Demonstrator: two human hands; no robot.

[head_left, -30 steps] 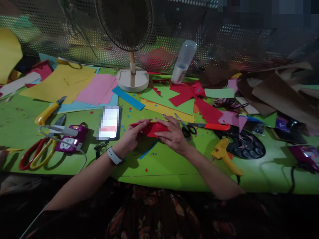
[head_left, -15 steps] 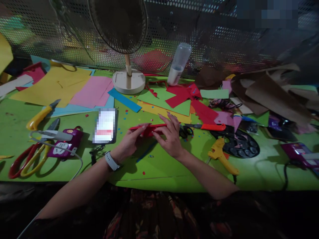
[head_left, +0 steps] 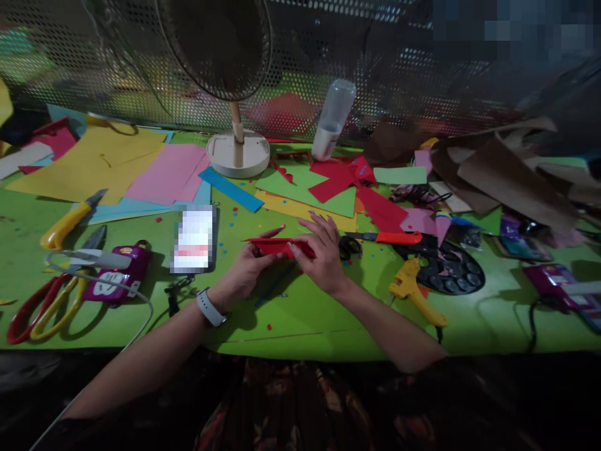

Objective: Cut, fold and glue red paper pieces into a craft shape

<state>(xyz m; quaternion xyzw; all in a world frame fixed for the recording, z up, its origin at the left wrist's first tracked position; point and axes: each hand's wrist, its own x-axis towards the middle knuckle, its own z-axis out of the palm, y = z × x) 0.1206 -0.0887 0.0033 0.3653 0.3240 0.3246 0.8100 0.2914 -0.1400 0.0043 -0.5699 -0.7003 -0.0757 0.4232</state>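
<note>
Red paper (head_left: 273, 246), apparently folded, was found between the person's two hands, raised over the near middle of the green table (head_left: 305, 326). From the head view, the left hand (head_left: 246, 270) was partly closed on the paper's left portion, thumb on the near side and fingers behind. The right hand (head_left: 323, 263) pinched the right end between thumb and forefinger; its remaining fingers were spread and lifted clear. Dim light and the covering fingers left the exact form of the fold uncertain.

Compared with one second earlier, the paper had been tipped: a broad red face showed then, whereas a narrow, nearly edge-on band was recorded now. The right fingers, previously laid along the paper, had risen. Items on the table kept their places relative to one another.

Black-handled scissors (head_left: 349, 248) lay just beyond the right hand, with an orange-handled cutter (head_left: 399, 238) beside them. A yellow glue gun (head_left: 416, 291) rested farther right, near a black palette (head_left: 453, 269). Left of the hands lay a phone (head_left: 193, 239), its screen lit.
</note>
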